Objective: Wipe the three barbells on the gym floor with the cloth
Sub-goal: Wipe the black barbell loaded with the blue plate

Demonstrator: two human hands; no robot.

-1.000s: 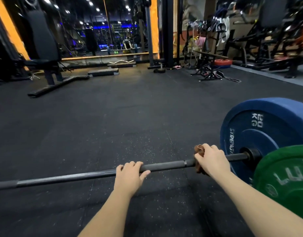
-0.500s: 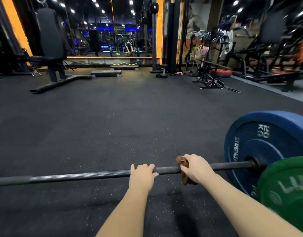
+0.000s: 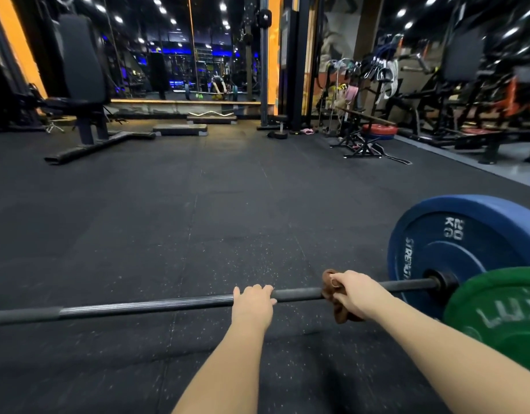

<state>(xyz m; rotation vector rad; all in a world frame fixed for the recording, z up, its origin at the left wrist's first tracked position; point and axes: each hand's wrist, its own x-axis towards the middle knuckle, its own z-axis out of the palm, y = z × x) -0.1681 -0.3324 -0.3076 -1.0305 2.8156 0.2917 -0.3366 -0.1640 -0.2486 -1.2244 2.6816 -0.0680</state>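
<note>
Since a second ago the right hand (image 3: 355,294) has slid the brown cloth (image 3: 329,289) along the barbell (image 3: 168,304), away from the blue plate (image 3: 455,249) and green plate (image 3: 496,318) and nearer the left hand (image 3: 253,303). The barbell lies on the gym floor (image 3: 198,219), running off the left edge, with open floor beyond it. Both arms reach forward, palms down. The right fingers clench the cloth around the bar and the left fingers curl over the bare bar.

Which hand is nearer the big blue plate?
Right. The right hand, holding the cloth on the bar, is apart from the blue plate but closer; the left hand grips the bar farther away.
</note>
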